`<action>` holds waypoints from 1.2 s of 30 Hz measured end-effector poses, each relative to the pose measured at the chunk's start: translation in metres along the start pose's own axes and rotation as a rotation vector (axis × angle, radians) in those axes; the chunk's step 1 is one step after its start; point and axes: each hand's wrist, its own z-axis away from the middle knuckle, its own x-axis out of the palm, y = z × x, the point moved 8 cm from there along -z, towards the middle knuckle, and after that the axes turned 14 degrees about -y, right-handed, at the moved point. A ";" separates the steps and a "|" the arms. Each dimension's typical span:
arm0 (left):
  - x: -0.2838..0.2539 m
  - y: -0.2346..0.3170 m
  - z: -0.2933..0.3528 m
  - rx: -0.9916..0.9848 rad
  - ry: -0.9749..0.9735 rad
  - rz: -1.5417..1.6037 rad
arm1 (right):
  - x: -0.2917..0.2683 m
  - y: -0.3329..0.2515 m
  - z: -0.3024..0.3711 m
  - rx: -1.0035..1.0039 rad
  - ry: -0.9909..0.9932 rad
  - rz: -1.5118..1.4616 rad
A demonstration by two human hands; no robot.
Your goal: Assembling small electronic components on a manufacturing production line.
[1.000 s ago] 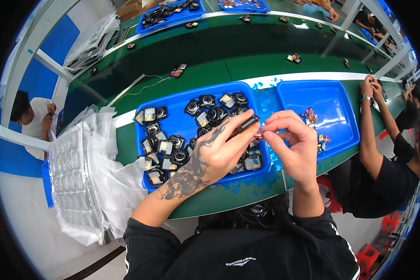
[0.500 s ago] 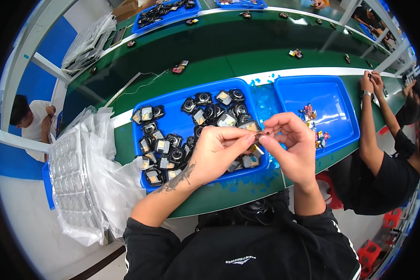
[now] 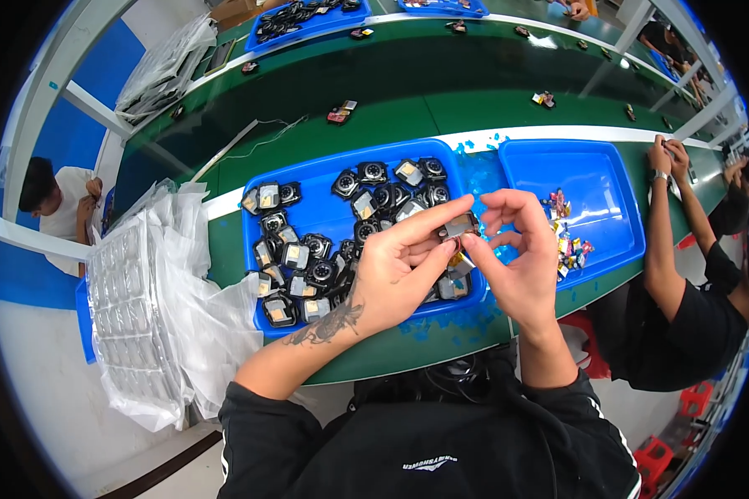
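My left hand (image 3: pixel 399 262) and my right hand (image 3: pixel 520 254) meet over the right side of a blue tray (image 3: pixel 308 176). Between their fingertips is a small dark watch case (image 3: pixel 458 225) with a greyish squarish face, partly covered by the fingers. The left index finger stretches along its upper side and the left thumb lies below. My right thumb presses at its lower edge, while the other right fingers curl loosely above. A silvery-yellow piece (image 3: pixel 459 264) shows under the thumbs; whether it is attached, I cannot tell. Many black watch cases (image 3: pixel 317 244) fill the tray.
A second blue tray (image 3: pixel 616 195) at right holds small colourful parts (image 3: pixel 570 249). Blue scraps (image 3: pixel 481 176) lie between the trays. Plastic-wrapped blister trays (image 3: pixel 129 316) stand at left. Small assemblies (image 3: pixel 341 111) sit on the green surface beyond. A co-worker's arms (image 3: pixel 664 208) are at right.
The watch case has turned so that its squarish face shows. My left index finger has straightened away from the thumb. The whole view has shifted slightly.
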 end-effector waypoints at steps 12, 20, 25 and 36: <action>-0.023 -0.010 0.002 -0.004 0.176 0.218 | 0.022 0.012 -0.047 0.082 -0.294 -0.112; -0.042 0.002 0.026 -0.057 0.564 0.559 | 0.039 0.093 -0.150 0.237 -0.450 -0.199; -0.044 0.045 0.043 0.089 0.572 0.544 | -0.024 0.198 -0.223 0.419 -0.212 0.275; -0.135 0.169 0.129 0.725 0.543 0.574 | -0.039 0.208 -0.230 0.550 -0.284 0.327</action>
